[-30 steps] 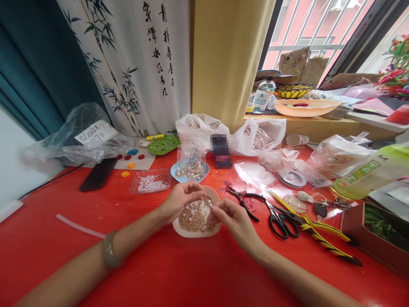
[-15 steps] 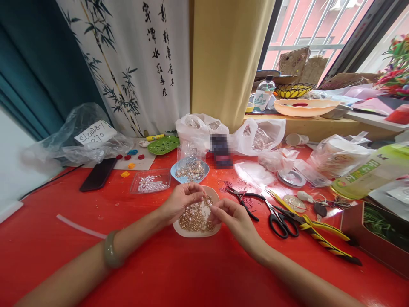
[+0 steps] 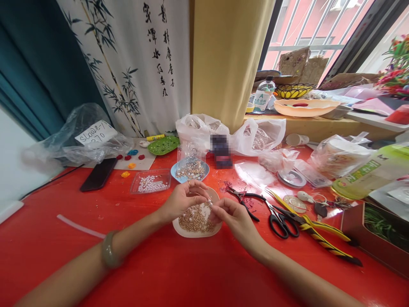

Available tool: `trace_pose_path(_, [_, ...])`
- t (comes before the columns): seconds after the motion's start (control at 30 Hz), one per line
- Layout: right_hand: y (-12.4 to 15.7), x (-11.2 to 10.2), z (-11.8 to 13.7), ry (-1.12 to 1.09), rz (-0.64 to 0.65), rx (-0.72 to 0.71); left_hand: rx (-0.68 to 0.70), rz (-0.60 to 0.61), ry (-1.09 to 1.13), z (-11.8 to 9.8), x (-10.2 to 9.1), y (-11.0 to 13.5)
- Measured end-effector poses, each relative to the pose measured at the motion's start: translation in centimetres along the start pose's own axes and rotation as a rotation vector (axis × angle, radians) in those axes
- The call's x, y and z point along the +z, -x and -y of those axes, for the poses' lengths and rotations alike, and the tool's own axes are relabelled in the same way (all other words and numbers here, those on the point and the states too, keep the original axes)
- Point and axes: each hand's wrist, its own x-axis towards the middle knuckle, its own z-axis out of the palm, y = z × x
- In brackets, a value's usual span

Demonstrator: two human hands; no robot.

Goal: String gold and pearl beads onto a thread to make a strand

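Over a pale dish of small gold beads, my two hands meet with their fingertips close together. My left hand is closed in a pinch at the dish's upper left; what it grips is too small to make out. From the right, my right hand pinches near a small pearl-like bead between the two hands. Whether thread or wire joins the fingers cannot be seen. Behind the dish stand a blue dish of mixed beads and a clear tray of white pearls.
To the right lie black-handled scissors, small cutters and yellow-black pliers. A phone rests at the left. Plastic bags line the back. A box with greenery and a green-yellow bottle stand at the right.
My left fingertips have shifted slightly right and down, nearer my right fingertips. My right hand has hardly moved, and the dishes and tools stay in place.
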Motion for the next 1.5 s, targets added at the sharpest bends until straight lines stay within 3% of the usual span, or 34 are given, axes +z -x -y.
trace_pose_path(0.2, [-0.1, -0.1, 0.0, -0.034, -0.011, -0.013, 0.051, -0.077, -0.135, -0.6, -0.7, -0.1])
trace_pose_path(0.67, [0.0, -0.2, 0.0, 0.004, 0.029, -0.034, 0.021, -0.034, -0.147, -1.5, 0.5, 0.5])
trace_pose_path(0.87, [0.1, -0.4, 0.2, 0.145, -0.019, -0.135, 0.061, -0.018, -0.113, -1.7, 0.7, 0.7])
trace_pose_path(1.07, [0.2, -0.3, 0.5, 0.239, -0.001, -0.112, 0.016, -0.030, -0.154, -1.5, 0.4, 0.4])
trace_pose_path(1.27, [-0.1, -0.5, 0.3, 0.150, -0.061, -0.093, -0.124, -0.031, -0.449, -0.1, -0.6, -0.2])
trace_pose_path(1.5, [-0.2, -0.6, -0.3, 0.125, -0.086, -0.111, -0.004, 0.098, -0.834, 0.2, -0.5, 0.3])
